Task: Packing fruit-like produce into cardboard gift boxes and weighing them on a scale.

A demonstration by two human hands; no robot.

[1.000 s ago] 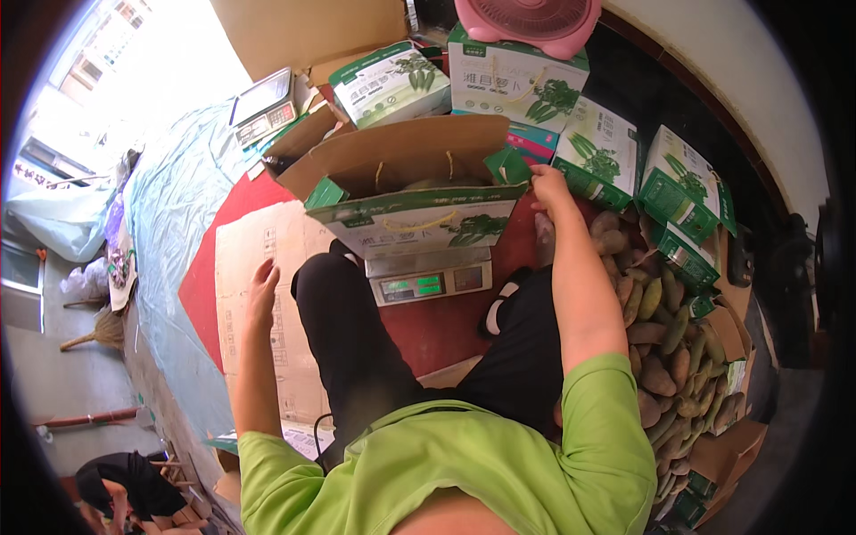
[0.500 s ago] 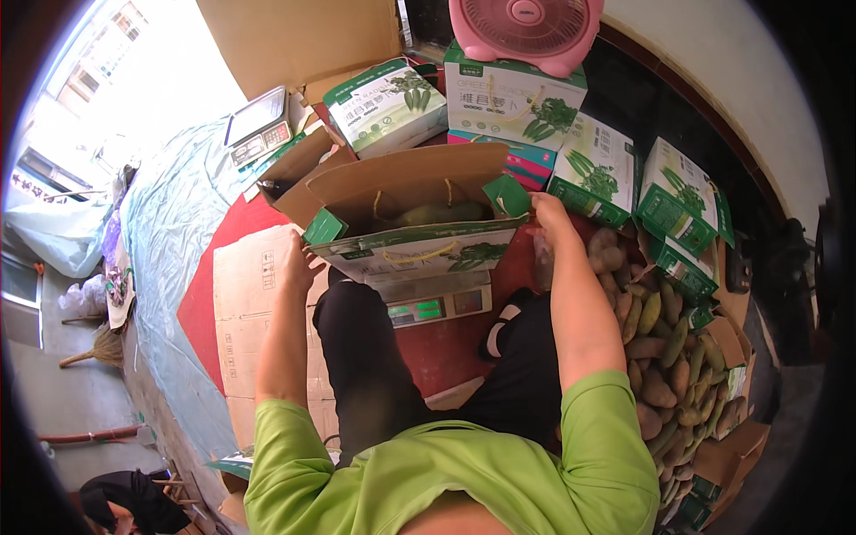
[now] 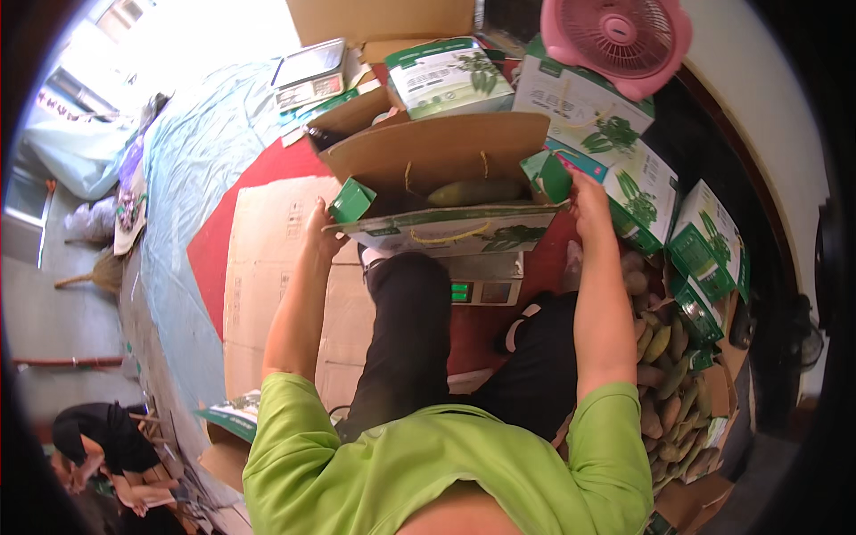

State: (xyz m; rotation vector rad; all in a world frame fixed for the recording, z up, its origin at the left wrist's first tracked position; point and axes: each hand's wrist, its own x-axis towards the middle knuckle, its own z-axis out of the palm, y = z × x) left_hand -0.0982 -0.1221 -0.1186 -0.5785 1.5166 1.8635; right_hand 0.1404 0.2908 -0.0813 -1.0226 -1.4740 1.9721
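Note:
An open-topped carton [image 3: 379,234], white and green outside with bare brown card inside, is between my hands. It has yellow cord handles and raised green end flaps. A long green radish [image 3: 477,193] lies inside; the rest of the contents is hidden. My left hand [image 3: 323,228] grips the carton's left end beside its flap. My right hand [image 3: 588,203] is closed on the right end by the other flap. Under the carton, a digital scale [image 3: 489,292] with a lit green display shows partly. Whether the carton rests on it, I cannot tell.
Several printed cartons [image 3: 450,85] stand behind and to the right, one bearing a pink fan [image 3: 617,37]. Another scale [image 3: 310,73] is at the back left. Radishes [image 3: 673,392] are heaped at my right. Flattened cardboard [image 3: 276,276] covers the floor at left. Another person [image 3: 107,446] sits lower left.
The view has turned, shifting the surroundings rightward. More of the radish shows inside the carton, and my knee covers more of the scale's display. Both hands stay on the carton's ends.

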